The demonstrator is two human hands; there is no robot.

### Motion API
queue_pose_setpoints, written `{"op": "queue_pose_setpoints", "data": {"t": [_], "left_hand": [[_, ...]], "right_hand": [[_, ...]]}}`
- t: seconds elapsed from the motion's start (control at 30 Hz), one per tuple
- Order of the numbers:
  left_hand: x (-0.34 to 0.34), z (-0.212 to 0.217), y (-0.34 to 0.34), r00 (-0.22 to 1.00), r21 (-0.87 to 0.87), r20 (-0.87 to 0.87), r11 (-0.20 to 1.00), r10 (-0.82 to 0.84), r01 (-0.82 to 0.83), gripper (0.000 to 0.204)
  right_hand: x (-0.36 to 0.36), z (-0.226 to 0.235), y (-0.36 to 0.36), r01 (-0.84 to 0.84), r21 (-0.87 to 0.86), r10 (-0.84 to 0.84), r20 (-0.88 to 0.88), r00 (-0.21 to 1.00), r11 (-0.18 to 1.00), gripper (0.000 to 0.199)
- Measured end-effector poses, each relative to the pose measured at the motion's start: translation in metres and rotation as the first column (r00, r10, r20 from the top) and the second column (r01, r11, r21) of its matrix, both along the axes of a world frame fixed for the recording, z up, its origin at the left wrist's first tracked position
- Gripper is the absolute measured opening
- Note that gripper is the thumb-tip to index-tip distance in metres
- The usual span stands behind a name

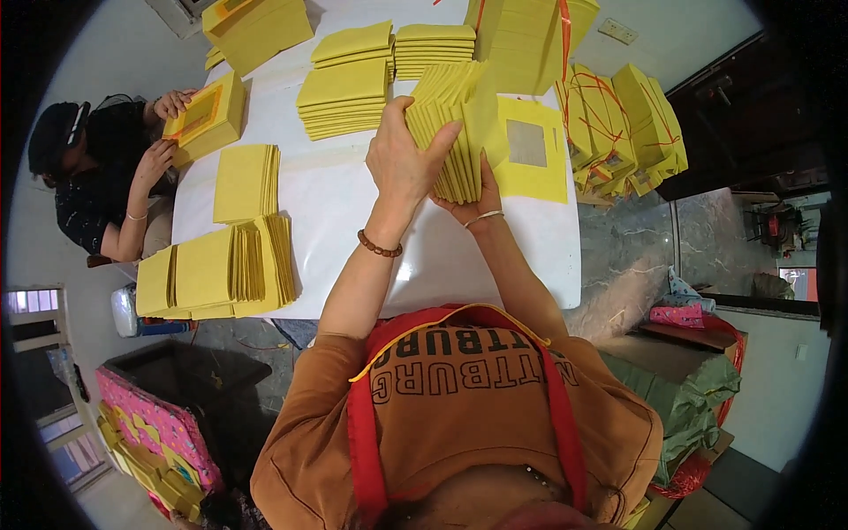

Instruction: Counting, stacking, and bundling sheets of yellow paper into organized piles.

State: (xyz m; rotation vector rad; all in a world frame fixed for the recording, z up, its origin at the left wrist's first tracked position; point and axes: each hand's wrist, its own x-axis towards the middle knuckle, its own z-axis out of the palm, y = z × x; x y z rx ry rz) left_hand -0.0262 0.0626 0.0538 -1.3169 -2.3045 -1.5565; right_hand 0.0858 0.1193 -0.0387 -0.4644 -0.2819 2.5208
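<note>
A fanned bundle of flat yellow paper packets (pixel 453 163) is between my hands over the table. My left hand (pixel 402 159) grips it from the left, with the thumb across the packets' edges. Under the near right side, my right hand (pixel 477 205) supports it, its fingers partly hidden. Just right of the bundle lies a flat yellow card piece with a grey window (pixel 541 172). Beyond my left hand sit neat stacks of similar yellow packets (pixel 343 102).
More packet stacks (pixel 208 269) line the white table's (pixel 353 274) left edge. Across there, a person in black (pixel 106 168) handles a yellow box (pixel 205 119). Tall yellow bundles (pixel 530 44) stand at the far right; others tied with red string (pixel 618 128) sit beyond the edge.
</note>
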Motion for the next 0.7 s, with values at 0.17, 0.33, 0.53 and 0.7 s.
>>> {"op": "queue_pose_setpoints", "data": {"t": [0.17, 0.33, 0.53, 0.7], "left_hand": [[0.001, -0.006, 0.003, 0.993, -0.037, 0.107, 0.998, -0.044, 0.048, 0.055], [0.013, -0.032, 0.013, 0.725, 0.408, 0.571, 0.900, -0.385, 0.156, 0.079], [0.017, -0.049, 0.024, 0.475, 0.585, 0.698, 0.809, -0.535, 0.052, 0.089], [0.032, -0.037, 0.014, 0.786, 0.339, 0.506, 0.920, -0.355, 0.197, 0.086]], "right_hand": [[0.003, -0.005, 0.002, 0.051, 0.173, -0.063, 0.065, 0.996, 0.984, 0.051], [0.004, -0.022, 0.009, 0.143, 0.337, -0.208, 0.164, 0.964, 0.930, 0.049], [0.021, -0.040, 0.013, 0.325, 0.557, -0.499, 0.191, 0.846, 0.764, 0.054], [0.034, -0.036, 0.004, -0.083, 0.193, 0.109, -0.132, 0.985, 0.978, 0.054]]}}
